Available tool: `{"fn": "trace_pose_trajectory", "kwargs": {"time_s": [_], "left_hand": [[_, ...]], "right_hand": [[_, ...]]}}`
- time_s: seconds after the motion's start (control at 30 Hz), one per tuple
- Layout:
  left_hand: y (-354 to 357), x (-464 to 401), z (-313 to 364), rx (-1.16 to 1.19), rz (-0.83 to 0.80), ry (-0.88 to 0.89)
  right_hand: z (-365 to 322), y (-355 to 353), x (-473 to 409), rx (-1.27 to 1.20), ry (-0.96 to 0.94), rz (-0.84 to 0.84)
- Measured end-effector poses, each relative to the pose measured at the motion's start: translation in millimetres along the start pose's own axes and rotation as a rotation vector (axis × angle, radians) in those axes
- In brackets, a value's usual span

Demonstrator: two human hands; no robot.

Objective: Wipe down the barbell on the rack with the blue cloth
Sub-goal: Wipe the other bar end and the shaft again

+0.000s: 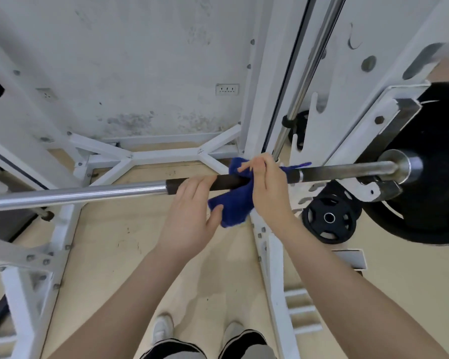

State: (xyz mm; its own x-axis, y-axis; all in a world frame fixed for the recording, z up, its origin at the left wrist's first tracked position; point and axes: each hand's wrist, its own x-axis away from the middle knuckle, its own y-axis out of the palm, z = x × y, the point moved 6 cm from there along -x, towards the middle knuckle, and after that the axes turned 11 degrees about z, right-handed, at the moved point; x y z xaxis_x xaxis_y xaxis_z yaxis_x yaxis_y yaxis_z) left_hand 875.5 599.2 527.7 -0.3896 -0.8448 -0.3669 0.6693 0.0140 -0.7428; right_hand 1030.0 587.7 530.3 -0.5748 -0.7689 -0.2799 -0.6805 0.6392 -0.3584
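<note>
Both hands work the blue cloth (233, 203): my right hand (267, 187) clenches it over the barbell (88, 194) resting on the rack (368, 187), while my left hand (189, 216), fingers loose, pinches the hanging tail so it wraps the dark grip beside the plate (441, 164).

The right hand (267, 187) presses the blue cloth (233, 200) around the barbell (88, 194) on the white rack (353, 141); the left hand (189, 216) pinches the cloth's hanging end.
</note>
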Motion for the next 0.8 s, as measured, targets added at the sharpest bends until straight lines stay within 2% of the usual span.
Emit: {"fn": "trace_pose_trajectory", "kwargs": {"time_s": [0.13,0.2,0.33,0.4,0.47,0.53,0.6,0.67,0.8], "left_hand": [[-11,9,1,0.240,0.018,-0.082],[-14,16,0,0.347,0.027,-0.087],[-30,27,5,0.453,0.165,-0.059],[-35,33,-7,0.479,0.176,-0.219],[-35,42,-24,0.576,0.066,-0.398],[-28,56,-28,0.719,-0.168,-0.436],[-26,72,-27,0.844,-0.289,-0.473],[-32,84,-31,0.896,-0.234,-0.555],[-70,106,-62,0.904,0.066,-0.742]], "right_hand": [[-15,-5,4,-0.485,0.222,-0.131],[-18,0,8,-0.600,0.317,-0.236],[-29,22,27,-0.788,0.490,-0.556],[-35,30,39,-0.884,0.602,-0.707],[-41,36,47,-0.956,0.625,-0.799],[-47,42,55,-0.997,0.649,-0.821],[-54,47,58,-0.972,0.679,-0.777],[-58,53,58,-0.914,0.662,-0.720],[-53,74,60,-0.682,0.528,-0.580]]}}
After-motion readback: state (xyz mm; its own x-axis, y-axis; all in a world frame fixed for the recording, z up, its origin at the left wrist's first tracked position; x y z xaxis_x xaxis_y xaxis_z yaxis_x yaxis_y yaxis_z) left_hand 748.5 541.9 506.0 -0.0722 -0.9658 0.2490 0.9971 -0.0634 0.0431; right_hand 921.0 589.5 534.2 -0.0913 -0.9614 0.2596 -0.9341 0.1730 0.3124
